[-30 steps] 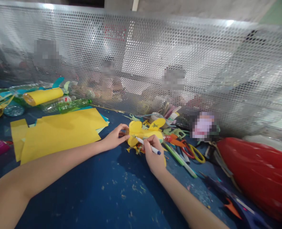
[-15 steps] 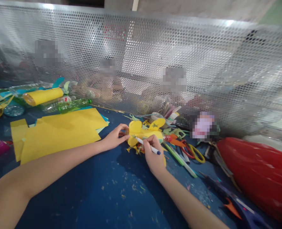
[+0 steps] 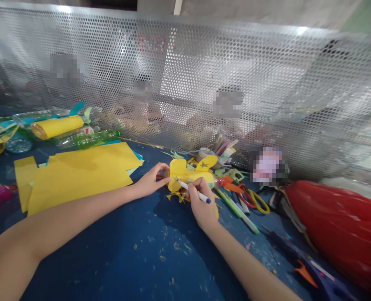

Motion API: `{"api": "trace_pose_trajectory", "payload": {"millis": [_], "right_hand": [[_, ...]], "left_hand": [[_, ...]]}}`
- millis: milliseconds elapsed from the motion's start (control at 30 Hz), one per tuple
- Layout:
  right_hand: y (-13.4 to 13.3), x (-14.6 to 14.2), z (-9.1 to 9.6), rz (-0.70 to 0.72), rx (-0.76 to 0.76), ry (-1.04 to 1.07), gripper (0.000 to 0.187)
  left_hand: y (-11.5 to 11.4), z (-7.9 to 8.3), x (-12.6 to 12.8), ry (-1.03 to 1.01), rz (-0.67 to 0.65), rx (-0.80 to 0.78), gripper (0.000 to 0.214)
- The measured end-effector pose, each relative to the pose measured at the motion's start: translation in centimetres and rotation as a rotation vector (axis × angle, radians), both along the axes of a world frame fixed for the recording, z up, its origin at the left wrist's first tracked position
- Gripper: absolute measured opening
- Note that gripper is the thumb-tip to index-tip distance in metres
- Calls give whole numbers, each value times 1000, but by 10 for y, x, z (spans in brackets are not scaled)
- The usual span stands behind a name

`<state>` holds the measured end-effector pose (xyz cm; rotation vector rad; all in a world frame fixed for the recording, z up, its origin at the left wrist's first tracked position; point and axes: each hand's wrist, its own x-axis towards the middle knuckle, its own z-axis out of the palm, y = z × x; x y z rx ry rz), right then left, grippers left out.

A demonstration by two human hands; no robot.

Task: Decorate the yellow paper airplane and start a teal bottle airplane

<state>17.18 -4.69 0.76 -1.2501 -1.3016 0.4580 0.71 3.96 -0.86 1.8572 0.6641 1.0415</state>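
Observation:
A plastic bottle craft [image 3: 178,166] wrapped in yellow paper lies on its side, with rounded yellow paper fins and its neck toward the right. Green star shapes mark some of the fins. My left hand [image 3: 151,182] grips the bottle's base end between thumb and fingers. In my right hand [image 3: 203,209] is a white marker [image 3: 184,184] with a blue back end, its tip on the lower left fin beside a star. My right hand hides part of the bottle's near side. Orange paper pieces [image 3: 234,186] show by the neck.
Yellow paper sheets [image 3: 85,171] lie left, with several bottles [image 3: 99,139] behind. Right of the craft are a green marker [image 3: 231,204], scissors [image 3: 260,202] and paper scraps. A blue glue gun [image 3: 323,276] and a red bag [image 3: 339,221] sit farther right. A perforated metal screen [image 3: 185,75] stands behind.

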Motion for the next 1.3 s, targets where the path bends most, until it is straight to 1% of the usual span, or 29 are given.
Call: {"api": "trace_pose_trajectory", "payload": {"millis": [167, 533, 1067, 1233, 1300], "right_hand": [[0, -1, 0, -9, 0, 16, 20], [-1, -1, 0, 0, -20, -20, 19], [0, 0, -1, -19, 8, 3, 20], [-3, 1, 2, -15, 30, 42, 21], [-3, 1, 5, 18, 29, 76, 21]], "left_hand": [[0, 1, 0, -4, 3, -2, 29], [0, -1, 0, -14, 1, 2, 30], [0, 0, 0, 6, -4, 4, 28], [1, -1, -1, 19, 1, 21, 28], [1, -1, 0, 17, -1, 19, 28]]}}
